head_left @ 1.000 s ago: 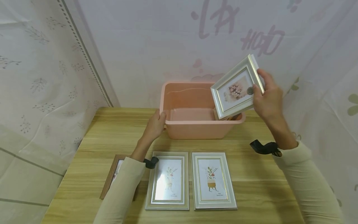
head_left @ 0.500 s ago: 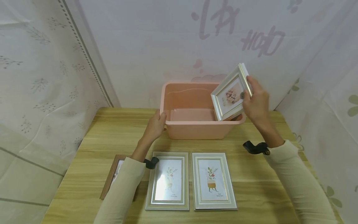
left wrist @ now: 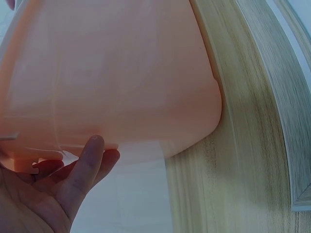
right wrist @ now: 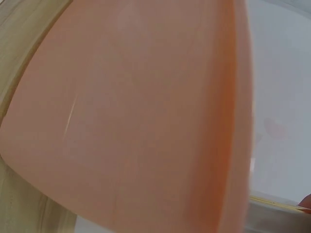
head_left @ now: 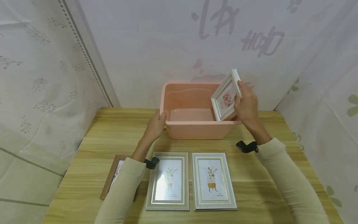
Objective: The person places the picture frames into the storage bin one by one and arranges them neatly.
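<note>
A pink plastic bin (head_left: 195, 130) stands at the back of the wooden table. My left hand (head_left: 154, 126) grips its left rim; in the left wrist view the fingers of that hand (left wrist: 80, 179) curl at the bin's edge. With my right hand (head_left: 246, 104) I hold a white picture frame (head_left: 223, 85) by its right side. This frame, with a pink flower print, leans tilted in the right end of the bin, its lower part below the rim. Something brown shows beneath it, mostly hidden. The right wrist view shows mainly the bin's outer wall (right wrist: 136, 116).
Two picture frames lie flat in front of the bin: a champagne-coloured frame (head_left: 167, 205) and a white frame (head_left: 215, 205), both with plant prints. A brown picture frame (head_left: 109, 179) lies at the left, partly under my left sleeve. Patterned cloth (head_left: 134, 56) hangs behind the table.
My right hand has moved left and down with the white picture frame, which now sits lower and more steeply tilted in the bin. My left hand has stayed on the rim.
</note>
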Motion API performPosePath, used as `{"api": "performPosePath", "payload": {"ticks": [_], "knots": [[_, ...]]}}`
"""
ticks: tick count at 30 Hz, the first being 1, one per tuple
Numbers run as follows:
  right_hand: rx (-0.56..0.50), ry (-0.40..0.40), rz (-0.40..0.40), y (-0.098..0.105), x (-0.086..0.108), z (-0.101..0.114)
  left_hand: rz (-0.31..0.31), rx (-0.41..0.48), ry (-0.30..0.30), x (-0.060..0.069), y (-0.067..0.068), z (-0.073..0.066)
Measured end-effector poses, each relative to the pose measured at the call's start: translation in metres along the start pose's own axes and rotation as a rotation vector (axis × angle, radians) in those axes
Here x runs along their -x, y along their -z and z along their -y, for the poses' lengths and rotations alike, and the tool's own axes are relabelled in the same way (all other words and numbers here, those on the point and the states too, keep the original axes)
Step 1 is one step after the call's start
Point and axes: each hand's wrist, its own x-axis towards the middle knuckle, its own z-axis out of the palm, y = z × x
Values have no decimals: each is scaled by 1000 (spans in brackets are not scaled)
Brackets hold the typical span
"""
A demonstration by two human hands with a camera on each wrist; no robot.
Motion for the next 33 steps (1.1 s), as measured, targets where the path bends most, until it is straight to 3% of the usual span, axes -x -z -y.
{"api": "performPosePath", "payload": {"ticks": [16, 23, 33], "knots": [[81, 6, 89, -24, 2, -4, 2, -19, 11, 2, 0, -1], [87, -39, 151, -35, 4, 0, 3, -20, 2, 1, 1, -1], [164, 2, 178, -47, 8, -1, 4, -12, 1, 1, 2, -3]]}}
